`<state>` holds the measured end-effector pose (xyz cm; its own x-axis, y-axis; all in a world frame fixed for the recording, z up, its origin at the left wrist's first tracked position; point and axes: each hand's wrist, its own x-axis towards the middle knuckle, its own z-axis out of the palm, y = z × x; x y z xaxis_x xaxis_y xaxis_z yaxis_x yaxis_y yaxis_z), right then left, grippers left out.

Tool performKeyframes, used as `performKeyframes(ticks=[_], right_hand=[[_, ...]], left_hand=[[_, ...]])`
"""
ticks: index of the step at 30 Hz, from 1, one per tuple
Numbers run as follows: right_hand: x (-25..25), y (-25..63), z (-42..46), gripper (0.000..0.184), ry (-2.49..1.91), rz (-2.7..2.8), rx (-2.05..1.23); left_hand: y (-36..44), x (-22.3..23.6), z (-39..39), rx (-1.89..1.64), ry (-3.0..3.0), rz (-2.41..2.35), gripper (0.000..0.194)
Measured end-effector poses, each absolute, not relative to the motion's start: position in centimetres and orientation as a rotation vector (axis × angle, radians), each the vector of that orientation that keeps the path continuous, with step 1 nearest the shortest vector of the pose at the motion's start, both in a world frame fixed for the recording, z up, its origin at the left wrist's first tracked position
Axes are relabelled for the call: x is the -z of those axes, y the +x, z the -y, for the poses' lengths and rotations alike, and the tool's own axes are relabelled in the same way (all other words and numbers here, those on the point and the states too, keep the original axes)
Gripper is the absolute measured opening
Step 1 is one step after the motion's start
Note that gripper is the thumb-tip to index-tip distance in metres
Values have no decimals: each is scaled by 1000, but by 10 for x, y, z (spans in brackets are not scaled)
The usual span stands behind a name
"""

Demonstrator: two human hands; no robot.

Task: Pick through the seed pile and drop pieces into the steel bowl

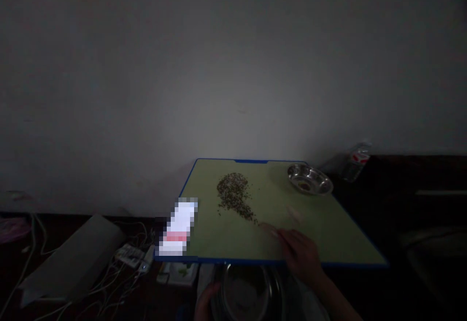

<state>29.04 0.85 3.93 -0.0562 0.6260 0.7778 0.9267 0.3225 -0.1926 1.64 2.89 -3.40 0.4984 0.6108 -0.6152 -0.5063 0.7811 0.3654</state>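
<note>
A green board (321,228) with a blue rim lies on a dark surface against a pale wall. A pile of small dark grains (234,196) is spread across its middle. My right hand (297,252) rests on the board near its front edge, fingers stretched flat towards the grains, nothing in them. Below the front edge, my left hand (204,302) grips the rim of a metal bowl (248,294). A second, small metal bowl (309,178) sits at the board's far right corner.
A clear plastic bottle (355,161) lies right of the board. A blurred white and red packet (178,227) sits at the board's left edge. A grey flat box (73,262), a power strip (132,256) and tangled white cables lie at the left.
</note>
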Motion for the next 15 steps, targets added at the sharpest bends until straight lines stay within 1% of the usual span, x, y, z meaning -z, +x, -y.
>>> performKeyframes(ticks=[6, 11, 15], right_hand=[[-37, 290, -15, 20, -1453, 1741, 467], [-37, 288, -20, 25, -1525, 1729, 459], [-37, 283, -24, 27, -1521, 1722, 467]], left_hand=[[35, 5, -11, -678, 37, -751, 28], [41, -6, -1, -804, 31, -758, 15], [45, -7, 1, -870, 22, -730, 16]])
